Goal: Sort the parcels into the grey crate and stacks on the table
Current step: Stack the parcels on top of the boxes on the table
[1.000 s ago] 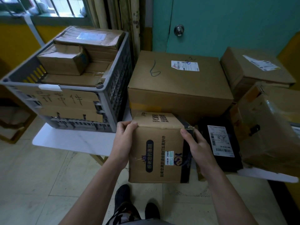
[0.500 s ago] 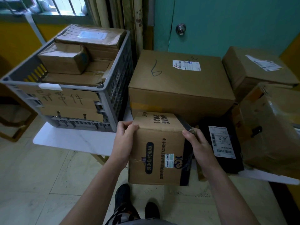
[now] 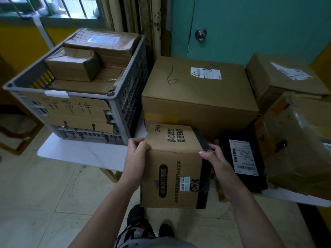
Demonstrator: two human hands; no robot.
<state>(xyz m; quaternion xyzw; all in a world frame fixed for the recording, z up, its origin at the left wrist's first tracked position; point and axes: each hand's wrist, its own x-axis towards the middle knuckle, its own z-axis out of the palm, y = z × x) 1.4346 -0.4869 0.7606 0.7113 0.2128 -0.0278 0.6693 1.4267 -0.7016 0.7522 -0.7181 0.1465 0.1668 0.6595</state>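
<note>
I hold a brown printed carton (image 3: 174, 165) with black tape at the table's front edge, between both hands. My left hand (image 3: 136, 158) grips its upper left corner; my right hand (image 3: 217, 163) grips its upper right corner over the black tape. The grey crate (image 3: 123, 104) stands at the left of the white table (image 3: 84, 154), filled with several brown parcels; a small box (image 3: 71, 66) lies on top. Behind the carton sits a big brown box (image 3: 197, 93) marked 6.
A black flat parcel (image 3: 245, 158) with a white label lies right of the carton. A plastic-wrapped box (image 3: 300, 145) and another brown box (image 3: 286, 77) crowd the right side. A teal door (image 3: 250, 24) is behind. Tiled floor lies below the table edge.
The carton and both hands have hardly shifted. My right hand's fingers have crept a little further over the carton's top right edge.
</note>
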